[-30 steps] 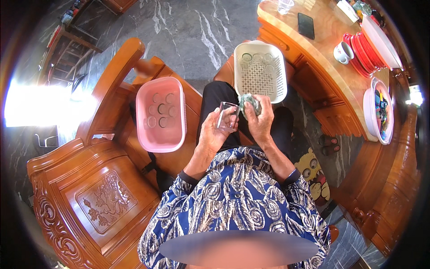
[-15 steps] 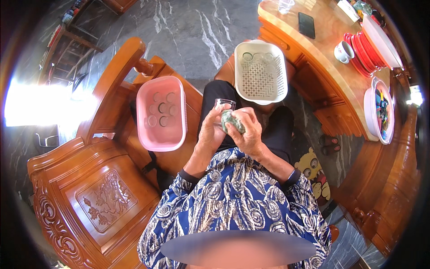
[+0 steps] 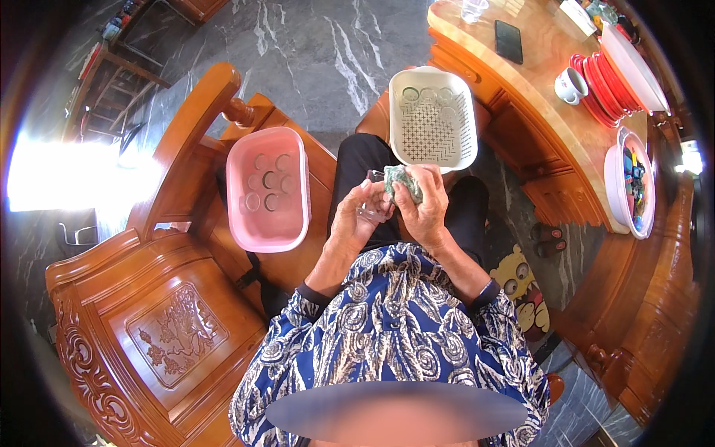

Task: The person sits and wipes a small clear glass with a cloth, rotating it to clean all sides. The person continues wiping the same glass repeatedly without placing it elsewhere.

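Above my lap, my left hand [image 3: 350, 217] is closed round a clear drinking glass [image 3: 378, 214], partly covered by the fingers. My right hand [image 3: 426, 210] grips a crumpled green-and-white cloth [image 3: 400, 182] by the glass's rim; whether part of it is inside the glass I cannot tell. Left of my hands, a pink basin [image 3: 237, 229] holds several round clear glasses [image 3: 269, 181]. Just beyond my hands stands a white slotted basket [image 3: 471, 119] with several glasses [image 3: 411, 94] at its far end.
The pink basin rests on a carved wooden bench [image 3: 179, 335]. At right, a wooden table [image 3: 547, 71] carries a phone [image 3: 509, 42], a white mug [image 3: 571, 86], red-rimmed dishes [image 3: 602, 89] and a tub of small coloured items [image 3: 620, 182]. Dark shoes [image 3: 549, 241] lie on the floor.
My right hand and the cloth have shifted slightly right and away from my body. More of the glass in my left hand shows now. The basin and basket stay put.
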Available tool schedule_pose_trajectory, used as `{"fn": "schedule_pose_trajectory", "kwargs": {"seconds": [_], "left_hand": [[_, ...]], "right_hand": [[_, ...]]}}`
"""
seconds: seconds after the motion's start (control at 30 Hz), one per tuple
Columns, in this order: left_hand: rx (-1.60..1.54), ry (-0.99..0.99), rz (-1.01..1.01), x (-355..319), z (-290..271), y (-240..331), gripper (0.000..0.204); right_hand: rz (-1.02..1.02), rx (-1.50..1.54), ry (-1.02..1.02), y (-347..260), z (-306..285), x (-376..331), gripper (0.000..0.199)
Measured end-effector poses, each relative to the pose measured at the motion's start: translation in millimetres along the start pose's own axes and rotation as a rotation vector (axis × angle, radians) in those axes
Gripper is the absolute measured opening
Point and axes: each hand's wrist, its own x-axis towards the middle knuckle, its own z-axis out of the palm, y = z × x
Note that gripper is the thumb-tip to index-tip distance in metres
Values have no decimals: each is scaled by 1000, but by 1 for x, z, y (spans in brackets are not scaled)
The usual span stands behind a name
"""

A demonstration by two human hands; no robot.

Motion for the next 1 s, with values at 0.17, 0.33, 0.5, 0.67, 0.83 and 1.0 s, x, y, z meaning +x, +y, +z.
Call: {"fn": "schedule_pose_trajectory", "kwargs": {"seconds": [0.17, 0.33, 0.5, 0.67, 0.83, 1.0], "left_hand": [[-111, -77, -28, 3, -6, -1, 37], [-167, 72, 98, 8, 2, -3, 38], [-129, -34, 61, 6, -5, 6, 39], [-68, -15, 26, 5, 1, 9, 43], [60, 39, 88, 4, -8, 0, 43], [27, 6, 2, 3, -10, -4, 43]], "right_hand": [[-13, 14, 26, 1, 3, -7, 28], [-36, 56, -72, -12, 5, -17, 31], [-87, 117, -167, -23, 7, -23, 33], [-76, 130, -178, -23, 5, -22, 33], [-52, 18, -117, -11, 3, -17, 30], [-14, -23, -34, 7, 1, -9, 28]]}}
